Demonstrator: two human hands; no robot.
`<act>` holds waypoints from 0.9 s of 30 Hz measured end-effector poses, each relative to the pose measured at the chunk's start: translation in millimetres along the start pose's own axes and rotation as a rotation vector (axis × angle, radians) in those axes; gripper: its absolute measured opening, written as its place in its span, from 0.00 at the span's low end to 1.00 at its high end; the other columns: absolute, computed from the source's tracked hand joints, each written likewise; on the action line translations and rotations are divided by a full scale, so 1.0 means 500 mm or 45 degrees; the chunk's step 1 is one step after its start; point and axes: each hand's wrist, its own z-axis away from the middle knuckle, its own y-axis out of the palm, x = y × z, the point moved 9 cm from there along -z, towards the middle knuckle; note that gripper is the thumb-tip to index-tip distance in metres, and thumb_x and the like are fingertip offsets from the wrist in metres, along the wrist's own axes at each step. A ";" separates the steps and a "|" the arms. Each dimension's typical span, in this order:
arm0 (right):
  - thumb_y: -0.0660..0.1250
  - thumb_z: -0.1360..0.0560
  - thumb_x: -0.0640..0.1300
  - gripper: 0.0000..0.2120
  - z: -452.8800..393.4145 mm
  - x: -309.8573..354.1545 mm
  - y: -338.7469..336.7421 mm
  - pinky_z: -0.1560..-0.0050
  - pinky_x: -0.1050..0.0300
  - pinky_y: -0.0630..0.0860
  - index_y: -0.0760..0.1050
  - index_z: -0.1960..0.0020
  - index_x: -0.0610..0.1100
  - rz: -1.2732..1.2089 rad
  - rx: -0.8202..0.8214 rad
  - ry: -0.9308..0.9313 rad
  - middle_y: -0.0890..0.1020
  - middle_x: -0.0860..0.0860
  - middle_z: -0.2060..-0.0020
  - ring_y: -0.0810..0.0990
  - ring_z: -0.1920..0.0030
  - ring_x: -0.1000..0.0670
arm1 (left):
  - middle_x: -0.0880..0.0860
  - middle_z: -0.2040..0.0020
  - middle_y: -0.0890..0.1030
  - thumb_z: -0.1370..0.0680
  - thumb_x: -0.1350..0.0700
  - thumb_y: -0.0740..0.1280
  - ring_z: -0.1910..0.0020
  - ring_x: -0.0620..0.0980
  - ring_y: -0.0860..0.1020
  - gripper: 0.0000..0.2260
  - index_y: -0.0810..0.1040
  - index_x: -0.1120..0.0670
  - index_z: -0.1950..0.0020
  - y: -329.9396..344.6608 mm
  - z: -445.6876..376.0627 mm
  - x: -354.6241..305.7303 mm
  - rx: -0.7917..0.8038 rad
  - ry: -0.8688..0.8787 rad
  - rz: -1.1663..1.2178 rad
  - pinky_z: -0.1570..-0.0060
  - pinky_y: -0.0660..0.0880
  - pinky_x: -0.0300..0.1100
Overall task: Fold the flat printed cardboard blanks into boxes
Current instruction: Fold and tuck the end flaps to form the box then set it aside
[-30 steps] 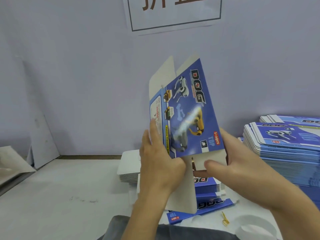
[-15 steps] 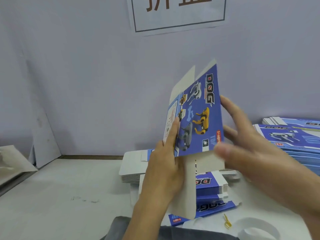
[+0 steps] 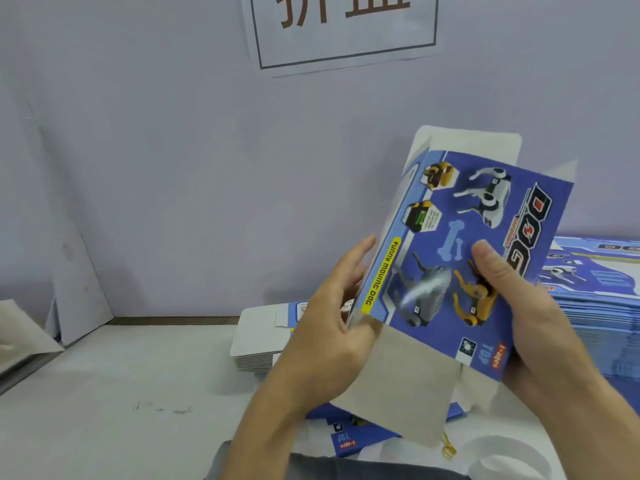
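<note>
Held in the air above the pale surface (image 3: 114, 382), in front of the lilac wall (image 3: 156, 161): one printed cardboard blank (image 3: 460, 258), partly opened into a sleeve. Blue printed face toward the camera, tilted, its lettering running sideways. Printed on it: "DOG" in large outlined letters along the right edge, a white robot dog, a grey one and a yellow one, a pale blue bone, two hexagon insets, a yellow strip reading "FUNNY MOVING DOG" along the left fold, "TOP" near the lower right corner. Plain grey-white flaps standing out at the upper end and hanging loose at the lower end, unfolded.

Left hand (image 3: 332, 327) at the left fold of the blank, fingers loosely extended along that edge and behind it; firm grip not confirmable. Right hand (image 3: 519, 306) gripping the blank's right side, thumb pressed flat on the printed face beside the bone, fingers curled behind the panel.

Right of the blank: tall stack of flat blue blanks (image 3: 602, 299). Behind and left of it: lower stack of white-faced blanks (image 3: 256, 344). Directly below it: further blue printed pieces (image 3: 353, 441) lying on the surface. Above it on the wall: framed paper sign (image 3: 343, 29).
</note>
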 end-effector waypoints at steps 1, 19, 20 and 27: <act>0.74 0.37 0.53 0.30 0.000 0.001 -0.002 0.64 0.54 0.83 0.79 0.36 0.44 0.031 -0.003 -0.007 0.87 0.47 0.48 0.88 0.53 0.45 | 0.39 0.30 0.75 0.24 0.59 0.65 0.30 0.45 0.73 0.33 0.60 0.34 0.24 0.003 0.007 0.002 0.109 -0.027 -0.014 0.37 0.77 0.52; 0.77 0.38 0.69 0.52 0.019 0.009 0.078 0.40 0.55 0.79 0.48 0.25 0.73 0.637 0.185 -0.072 0.77 0.68 0.37 0.80 0.40 0.62 | 0.39 0.45 0.82 0.29 0.46 0.72 0.45 0.41 0.82 0.28 0.69 0.47 0.30 -0.079 0.009 -0.091 -0.649 0.304 0.071 0.53 0.79 0.32; 0.74 0.40 0.72 0.50 0.021 0.029 0.076 0.38 0.59 0.77 0.48 0.26 0.76 0.654 0.129 -0.164 0.74 0.71 0.35 0.76 0.37 0.65 | 0.38 0.43 0.81 0.29 0.45 0.72 0.42 0.41 0.81 0.32 0.66 0.45 0.28 -0.075 0.008 -0.092 -0.616 0.298 0.063 0.50 0.79 0.33; 0.72 0.33 0.59 0.40 0.038 0.079 0.103 0.45 0.66 0.79 0.55 0.28 0.74 0.684 0.132 -0.515 0.79 0.71 0.42 0.80 0.41 0.61 | 0.43 0.41 0.82 0.23 0.51 0.69 0.41 0.46 0.82 0.30 0.59 0.44 0.25 -0.057 0.005 -0.081 -0.404 0.266 0.211 0.45 0.80 0.41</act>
